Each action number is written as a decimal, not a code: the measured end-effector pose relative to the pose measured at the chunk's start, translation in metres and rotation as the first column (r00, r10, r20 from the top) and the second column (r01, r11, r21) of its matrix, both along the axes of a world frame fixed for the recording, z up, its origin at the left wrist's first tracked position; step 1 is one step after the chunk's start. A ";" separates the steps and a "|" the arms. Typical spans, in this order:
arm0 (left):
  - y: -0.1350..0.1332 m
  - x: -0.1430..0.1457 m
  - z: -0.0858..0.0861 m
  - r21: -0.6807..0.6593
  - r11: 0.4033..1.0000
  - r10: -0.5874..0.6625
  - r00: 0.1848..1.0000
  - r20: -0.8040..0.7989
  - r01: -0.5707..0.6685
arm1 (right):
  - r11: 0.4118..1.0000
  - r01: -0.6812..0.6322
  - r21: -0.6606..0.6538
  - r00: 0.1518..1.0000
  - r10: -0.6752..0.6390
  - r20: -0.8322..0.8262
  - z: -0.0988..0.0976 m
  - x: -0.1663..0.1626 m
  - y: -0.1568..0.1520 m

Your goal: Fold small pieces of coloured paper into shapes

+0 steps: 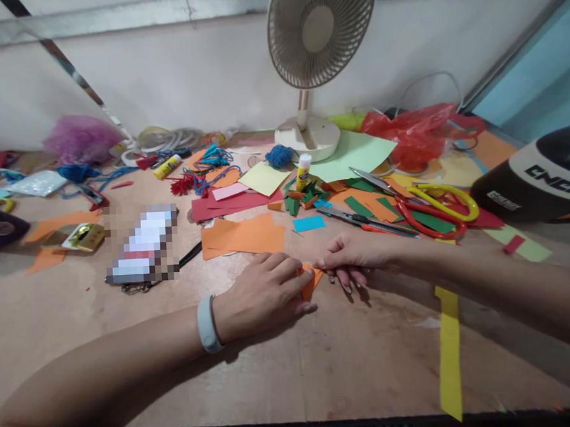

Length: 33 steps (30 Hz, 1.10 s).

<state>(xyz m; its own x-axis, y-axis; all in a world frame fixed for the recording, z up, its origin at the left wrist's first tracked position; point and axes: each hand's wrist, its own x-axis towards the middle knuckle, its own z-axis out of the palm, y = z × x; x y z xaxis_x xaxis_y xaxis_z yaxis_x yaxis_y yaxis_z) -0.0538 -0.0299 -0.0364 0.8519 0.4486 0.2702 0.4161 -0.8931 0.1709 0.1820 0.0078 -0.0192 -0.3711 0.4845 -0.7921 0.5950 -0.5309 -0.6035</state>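
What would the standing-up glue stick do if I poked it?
The glue stick would probably tip, being tall and narrow. It might then roll, since it looks round, though the green paper pieces beside it could stop it.

On the table (pixel 369 362) before us, a paper piece (pixel 309 289) lies between our left hand (pixel 265 290) and our right hand (pixel 351 258), with a sheet stack (pixel 243 236) just behind our left hand and a padlock (pixel 89 238) well off to the left. Behind our right hand we have a utility knife (pixel 362 221), then scissors (pixel 391 189) to its right and a container (pixel 508 189) farther right. A glue stick (pixel 303 172) stands farther back, in front of the fan (pixel 321 33), with a yarn ball (pixel 279 155) to its left.
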 end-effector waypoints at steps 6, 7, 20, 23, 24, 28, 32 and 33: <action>0.000 0.000 0.002 -0.029 1.000 0.000 1.000 -0.010 -0.001 | 0.999 -0.029 0.037 1.000 0.029 0.005 -0.005 0.000 0.001; 0.000 0.000 0.002 -0.025 1.000 -0.001 1.000 -0.006 0.001 | 0.998 -0.033 0.043 0.999 0.033 0.006 -0.006 0.000 0.001; 0.002 -0.001 0.001 0.023 1.000 -0.006 1.000 0.003 0.005 | 0.999 0.012 0.037 0.999 -0.014 0.037 0.004 0.005 -0.004; 0.003 -0.001 0.002 0.023 1.000 -0.003 1.000 -0.006 0.003 | 0.999 0.004 0.042 1.000 -0.006 0.029 0.002 0.008 -0.006; 0.003 -0.001 0.002 0.024 1.000 -0.003 1.000 -0.006 0.003 | 0.999 0.008 0.045 0.999 -0.009 0.031 0.001 0.009 -0.006; 0.002 -0.001 0.000 0.027 1.000 -0.006 1.000 0.014 0.006 | 0.999 -0.006 0.041 0.999 0.004 0.041 -0.001 0.015 -0.008; 0.000 -0.001 -0.002 0.016 0.999 -0.031 0.999 0.010 0.031 | 0.998 -0.039 0.055 0.998 0.036 0.056 0.000 0.021 -0.012; -0.001 -0.001 -0.002 0.015 0.999 -0.033 0.999 0.004 0.033 | 0.997 -0.038 0.061 0.998 0.035 0.056 0.000 0.022 -0.013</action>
